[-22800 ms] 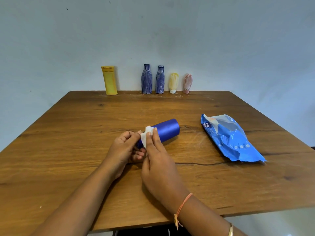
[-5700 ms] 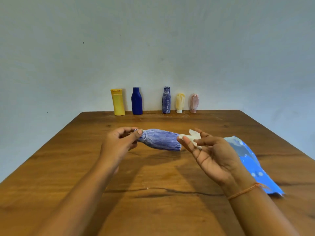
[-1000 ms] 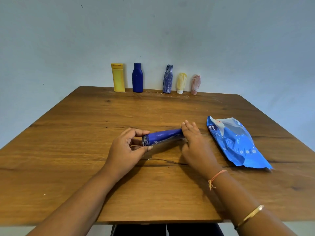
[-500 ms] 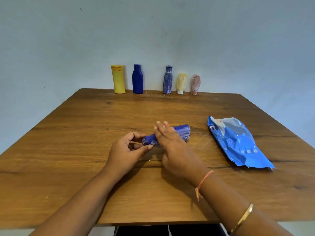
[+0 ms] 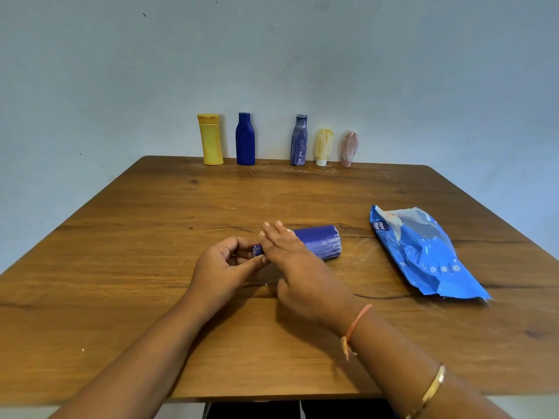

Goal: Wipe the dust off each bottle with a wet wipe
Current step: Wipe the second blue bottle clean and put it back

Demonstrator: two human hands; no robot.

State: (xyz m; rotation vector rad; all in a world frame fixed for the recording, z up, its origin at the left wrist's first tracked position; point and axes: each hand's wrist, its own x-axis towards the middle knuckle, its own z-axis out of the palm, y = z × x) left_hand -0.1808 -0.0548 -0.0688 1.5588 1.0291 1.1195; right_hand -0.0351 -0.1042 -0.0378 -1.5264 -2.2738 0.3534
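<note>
left hand (image 5: 220, 267) pinches the lying dark blue plastic bottle's (image 5: 317, 241) cap; right hand (image 5: 290, 261), flat, rubs it; next roll toward 12 o'clock.

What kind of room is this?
Probably a plain room at home, though that's a guess: a bare wall, a wooden table, and a wet wipe pack. Nothing shows more.

A blue bottle (image 5: 317, 241) lies on its side, cap end pinched in the left hand (image 5: 222, 267), its body running out to the right under the flat fingers of the right hand (image 5: 298, 267). A sliver of white wet wipe (image 5: 289, 231) peeks from beneath those fingers. Far beyond both hands stand five bottles: yellow (image 5: 210, 140), clean blue (image 5: 245, 139), dusty blue (image 5: 299, 140), cream (image 5: 323, 147), pink (image 5: 349, 149)
</note>
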